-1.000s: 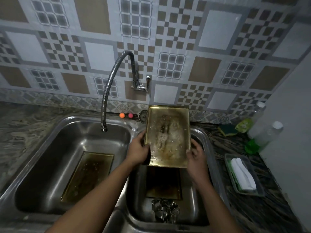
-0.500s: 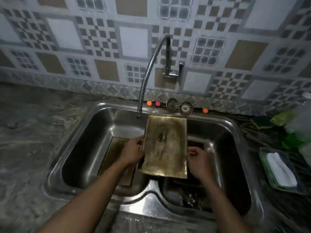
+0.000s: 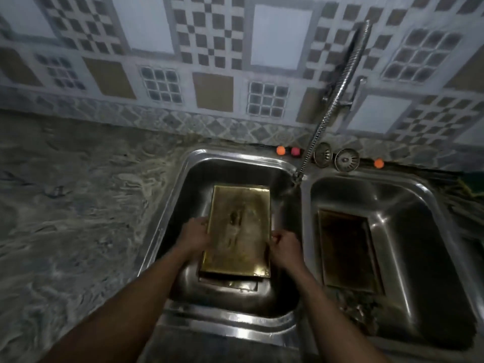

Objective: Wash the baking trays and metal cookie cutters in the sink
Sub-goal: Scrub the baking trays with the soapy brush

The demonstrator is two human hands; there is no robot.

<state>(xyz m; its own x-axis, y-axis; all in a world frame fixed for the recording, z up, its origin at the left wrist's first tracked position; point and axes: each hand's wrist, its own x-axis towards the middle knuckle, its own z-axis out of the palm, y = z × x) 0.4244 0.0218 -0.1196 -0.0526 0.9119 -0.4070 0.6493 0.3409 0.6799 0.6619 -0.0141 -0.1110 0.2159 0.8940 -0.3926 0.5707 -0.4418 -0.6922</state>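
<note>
Our left hand (image 3: pixel 195 235) and right hand (image 3: pixel 284 247) clasp the baking tray (image 3: pixel 238 231) by its long edges, probably steadying it in the left sink basin (image 3: pixel 183 184) for washing.

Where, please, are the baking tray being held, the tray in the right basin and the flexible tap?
held baking tray (image 3: pixel 237 231), head view, middle of its stained golden face.
tray in the right basin (image 3: pixel 345 250), head view, centre of its dark floor.
flexible tap (image 3: pixel 335 100), head view, midway along the metal hose.
</note>
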